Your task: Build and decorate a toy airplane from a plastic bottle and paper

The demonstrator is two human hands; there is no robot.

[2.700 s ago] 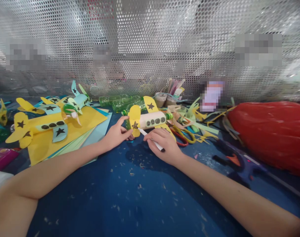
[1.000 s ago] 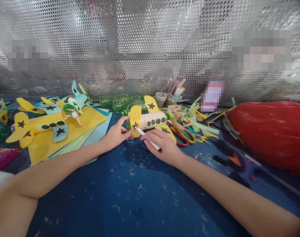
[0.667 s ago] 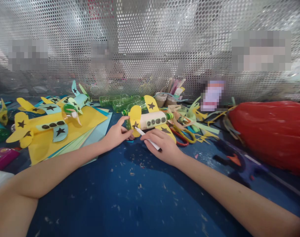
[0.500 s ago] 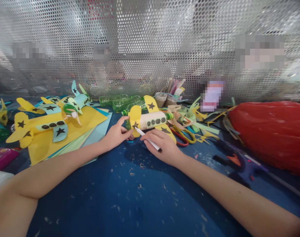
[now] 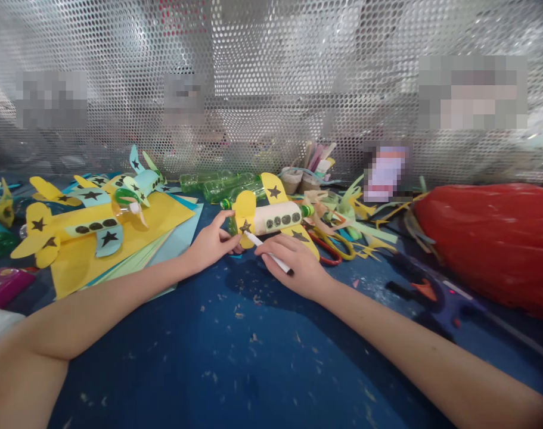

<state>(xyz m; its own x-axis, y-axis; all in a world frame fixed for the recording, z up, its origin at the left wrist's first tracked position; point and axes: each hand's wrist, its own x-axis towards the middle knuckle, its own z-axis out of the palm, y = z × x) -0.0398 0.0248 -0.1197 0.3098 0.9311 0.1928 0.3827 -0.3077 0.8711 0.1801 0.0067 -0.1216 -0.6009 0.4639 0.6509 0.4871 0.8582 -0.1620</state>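
Observation:
A toy plane [image 5: 271,215] made of a bottle with yellow paper wings and black stars lies on the blue table [image 5: 235,357]. My left hand [image 5: 211,243] pinches the plane's yellow tail fin [image 5: 243,208]. My right hand [image 5: 293,262] is closed round a white marker [image 5: 271,255], held like a pen. The marker's tip touches the black star on the tail fin.
Finished paper planes [image 5: 70,229] rest on a stack of yellow and blue sheets [image 5: 132,238] at left. Green bottles [image 5: 222,183], cups of strips, scissors [image 5: 329,250] and paper scraps lie behind. A glue gun [image 5: 432,295] and a red bag [image 5: 490,238] sit at right. A perforated metal screen [image 5: 271,89] stands behind.
The marker tip has shifted slightly up and left on the tail star since 2.7 s ago. Both hands otherwise stay where they were.

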